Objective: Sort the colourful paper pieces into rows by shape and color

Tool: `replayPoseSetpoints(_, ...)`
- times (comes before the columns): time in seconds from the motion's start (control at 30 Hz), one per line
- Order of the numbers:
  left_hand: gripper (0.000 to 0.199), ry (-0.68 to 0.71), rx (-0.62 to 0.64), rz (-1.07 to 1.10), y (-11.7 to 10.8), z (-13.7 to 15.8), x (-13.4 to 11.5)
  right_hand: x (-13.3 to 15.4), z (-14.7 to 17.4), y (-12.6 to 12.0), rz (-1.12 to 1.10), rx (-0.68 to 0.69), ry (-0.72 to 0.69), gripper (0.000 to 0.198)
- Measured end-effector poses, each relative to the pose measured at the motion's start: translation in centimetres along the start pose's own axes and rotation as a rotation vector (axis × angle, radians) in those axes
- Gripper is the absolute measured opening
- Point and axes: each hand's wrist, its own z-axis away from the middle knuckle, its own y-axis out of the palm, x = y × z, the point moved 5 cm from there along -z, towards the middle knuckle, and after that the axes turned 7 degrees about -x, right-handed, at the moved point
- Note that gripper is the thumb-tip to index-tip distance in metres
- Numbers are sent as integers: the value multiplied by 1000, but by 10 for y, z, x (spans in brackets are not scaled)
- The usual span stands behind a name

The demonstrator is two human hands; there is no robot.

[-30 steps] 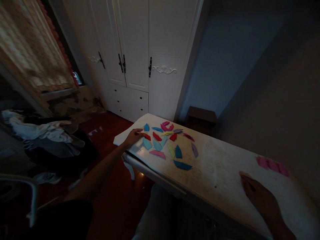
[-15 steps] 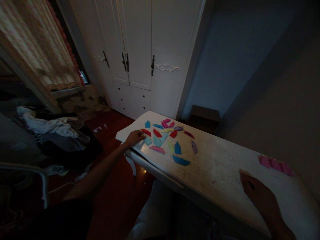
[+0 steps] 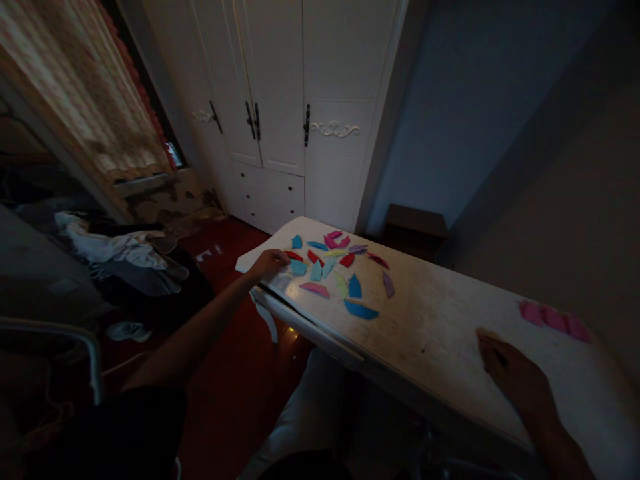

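Note:
My left hand (image 3: 270, 265) reaches over the far left part of the white table (image 3: 430, 300). Its fingers are pinched together at the left edge of a light-blue folded paper piece (image 3: 299, 268), beside a red paper piece (image 3: 293, 256). Around them lie several more folded pieces: a pink one (image 3: 315, 289), a yellow-green one (image 3: 341, 285), a blue one (image 3: 361, 309) and a purple one (image 3: 388, 285). My right hand (image 3: 515, 373) rests on the right part of the table, fingers curled closed; what they hold, if anything, is hidden.
A row of pink folded paper pieces (image 3: 555, 320) lies at the table's right end. Behind the table stand a white wardrobe (image 3: 330, 180) and a low dark cabinet (image 3: 415, 223). On the left, clothes (image 3: 115, 250) are heaped, and a shoe (image 3: 129, 331) is on the floor.
The view has shifted slightly. My left hand and the light-blue paper piece sit a little farther from the table's near edge. My right hand stays in about the same place.

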Motion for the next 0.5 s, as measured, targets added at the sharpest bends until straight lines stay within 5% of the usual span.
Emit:
replayPoseSetpoints(0.27,33,-74,-32,52,0,10,-48,-6,-2,4,-33,-6,-41,49)
replayPoseSetpoints(0.5,45,26,12,175,50,22,-120,5,-1,4,-52,-36,-77,46)
